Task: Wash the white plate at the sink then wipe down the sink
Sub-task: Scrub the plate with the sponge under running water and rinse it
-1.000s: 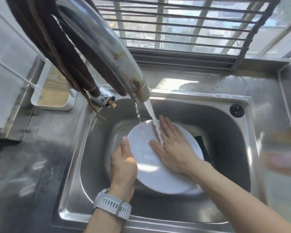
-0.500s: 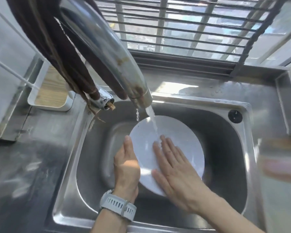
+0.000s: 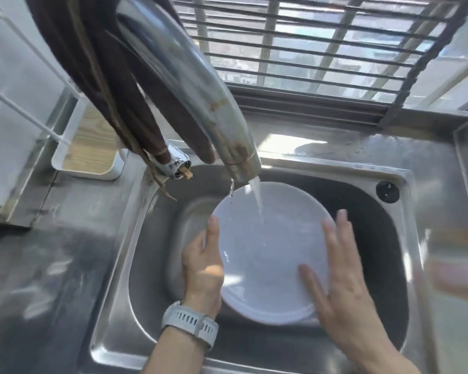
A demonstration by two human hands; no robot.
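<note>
White plate (image 3: 268, 247), wet and likely slippery, under running water: our left hand (image 3: 203, 268) grips its rim, right hand (image 3: 335, 268) pressing flat, fingers straight.

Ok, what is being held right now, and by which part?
The white plate, by its left edge: the left hand grips the rim there. The right hand lies flat with straight fingers on the plate's right side, gripping nothing.

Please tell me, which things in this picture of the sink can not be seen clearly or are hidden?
All in the head view:
- Sink drain: hidden under the white plate.
- Left hand fingers: behind the plate rim, only the thumb shows.
- Objects at the right edge: blurred and cut off, not identifiable.
- Faucet base and handle: covered by the brown cloth.
- Right hand: slightly motion-blurred.
</note>
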